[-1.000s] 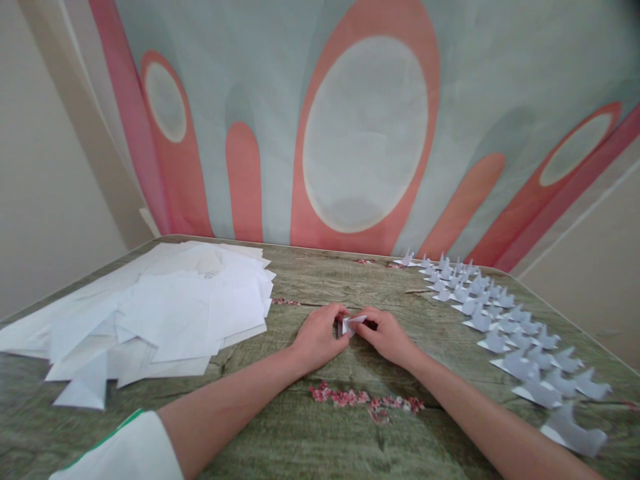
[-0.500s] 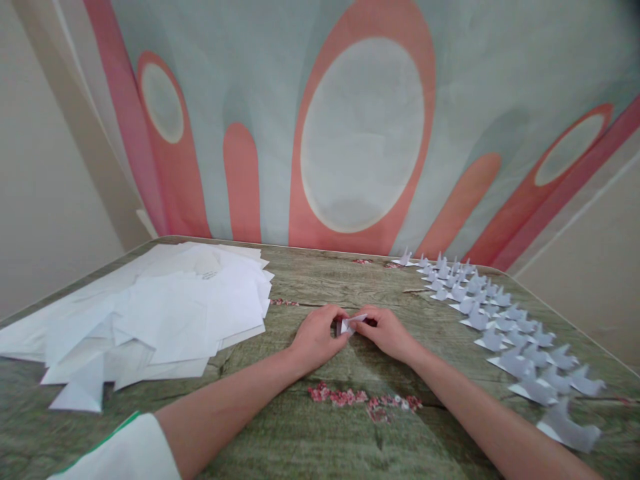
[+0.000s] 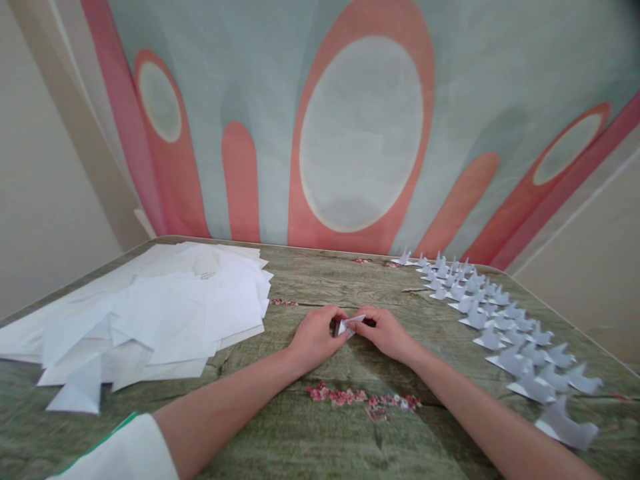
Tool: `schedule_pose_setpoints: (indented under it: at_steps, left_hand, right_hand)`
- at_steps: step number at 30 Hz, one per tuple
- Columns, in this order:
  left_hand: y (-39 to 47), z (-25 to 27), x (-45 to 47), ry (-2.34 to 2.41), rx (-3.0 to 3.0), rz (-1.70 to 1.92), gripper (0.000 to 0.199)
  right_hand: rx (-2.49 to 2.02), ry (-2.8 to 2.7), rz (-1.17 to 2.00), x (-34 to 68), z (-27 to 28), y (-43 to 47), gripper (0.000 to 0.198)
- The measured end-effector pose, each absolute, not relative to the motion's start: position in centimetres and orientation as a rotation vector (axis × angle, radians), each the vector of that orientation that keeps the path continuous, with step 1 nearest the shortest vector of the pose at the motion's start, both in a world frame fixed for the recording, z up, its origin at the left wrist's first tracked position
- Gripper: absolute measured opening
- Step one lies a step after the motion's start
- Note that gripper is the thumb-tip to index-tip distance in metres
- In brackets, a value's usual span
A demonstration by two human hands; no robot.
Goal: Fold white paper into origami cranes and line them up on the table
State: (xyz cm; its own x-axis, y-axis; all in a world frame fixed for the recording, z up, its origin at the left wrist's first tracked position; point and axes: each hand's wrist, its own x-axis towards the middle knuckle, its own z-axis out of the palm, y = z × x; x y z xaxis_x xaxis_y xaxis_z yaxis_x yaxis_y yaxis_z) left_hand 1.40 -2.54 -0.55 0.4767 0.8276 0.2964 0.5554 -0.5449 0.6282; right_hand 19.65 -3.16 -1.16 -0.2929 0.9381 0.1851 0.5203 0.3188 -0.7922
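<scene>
A small piece of folded white paper (image 3: 352,324) is pinched between my two hands above the middle of the table. My left hand (image 3: 319,335) grips its left side, thumb below and fingers curled over the top. On the other side my right hand (image 3: 384,333) is closed on it with thumb and fingertips. One pointed white flap sticks up between the fingers. The fingers cover much of the paper, so its full shape cannot be made out.
A wide pile of loose white paper sheets (image 3: 175,313) lies on the left of the wood-patterned table (image 3: 320,440). Several rows of folded paper birds (image 3: 515,360) stand along the right. Behind the table hangs a grey and coral patterned backdrop (image 3: 270,87).
Both hands keep their hold on the folded paper, with only a very slight shift of the fingers. The whole view has moved a little.
</scene>
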Motion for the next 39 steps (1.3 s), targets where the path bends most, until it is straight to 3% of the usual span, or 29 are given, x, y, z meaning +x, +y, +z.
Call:
schedule_pose_setpoints:
  at_steps: [12,23,29,39]
  left_hand:
    - [-2.5,-0.5,1.4,1.099,2.260,0.837,0.019]
    - [-2.3,-1.0,1.4,1.104,2.175,0.824,0.030]
    - [-2.4,-0.6,1.4,1.140,2.285,0.818,0.015]
    - [-2.5,-0.6,1.4,1.108,2.369,0.787,0.011]
  right_hand:
    - [-1.318,-1.884,0.817,19.7,-1.3,-3.1,0.023]
    - [-1.248,-2.033,0.822,20.7,-0.8,-2.5,0.014]
    - [-1.248,-2.036,0.773,20.6,-1.2,-2.5,0.010]
    - [-1.133,-2.131,0.617,20.9,-1.4,-2.5,0.011]
